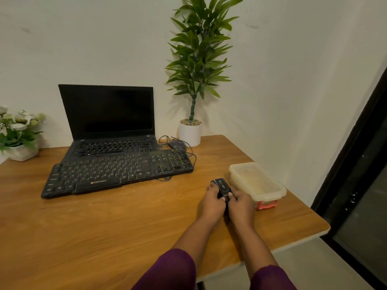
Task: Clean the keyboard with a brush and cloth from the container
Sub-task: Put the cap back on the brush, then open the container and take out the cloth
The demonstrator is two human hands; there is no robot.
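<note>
Left hand [211,204] and right hand [241,204] both grip a small black device [222,187] just left of the lidded container [256,181].

This is a small home office corner: a wooden desk [104,222] at a plain white wall, with an open laptop [109,122], an external keyboard [117,172] and two potted plants [196,65].

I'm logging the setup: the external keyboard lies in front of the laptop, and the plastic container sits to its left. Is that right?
Not quite. The head view shows the plastic container to the right of the keyboard, not to its left. The keyboard does lie in front of the laptop.
</note>
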